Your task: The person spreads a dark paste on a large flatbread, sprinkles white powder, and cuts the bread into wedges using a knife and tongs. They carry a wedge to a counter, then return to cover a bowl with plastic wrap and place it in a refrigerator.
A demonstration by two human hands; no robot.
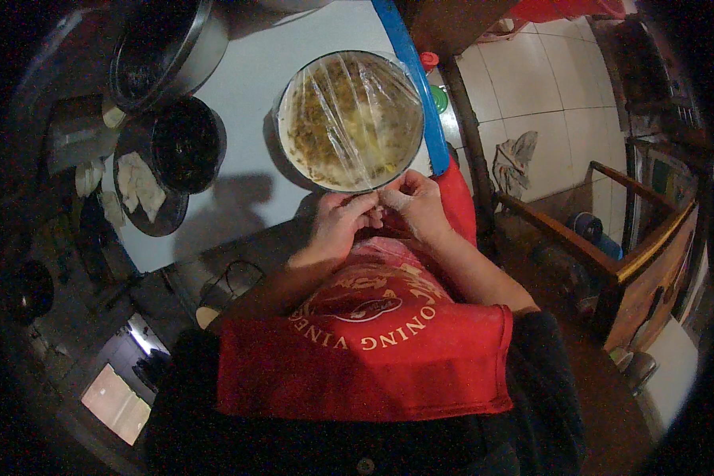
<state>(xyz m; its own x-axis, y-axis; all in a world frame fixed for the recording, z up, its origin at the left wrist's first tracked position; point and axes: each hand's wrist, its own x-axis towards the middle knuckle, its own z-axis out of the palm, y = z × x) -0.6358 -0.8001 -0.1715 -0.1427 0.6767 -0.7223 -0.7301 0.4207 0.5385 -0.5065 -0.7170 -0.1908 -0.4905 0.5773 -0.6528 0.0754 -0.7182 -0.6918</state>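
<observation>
A round bowl (350, 122) of yellowish-brown food stands on a white table (250, 77), close to its blue edge. Clear plastic wrap (333, 107) with long creases is stretched over its top. Both hands meet at the rim nearest my body. My left hand (348, 217) has its thumb and fingers pinched together just below the rim, and my right hand (413, 199) pinches beside it, the fingertips of both nearly touching. They seem to grip the edge of the wrap, though the film between the fingers is hard to make out.
A large metal pot (199, 56) stands at the upper left. Nearer are a dark round pan (188, 144) and a dark plate (175, 217) bearing a whitish cloth (140, 184). Right of the table are a green lid (438, 99), a wooden frame (553, 235) and a tiled floor (532, 77).
</observation>
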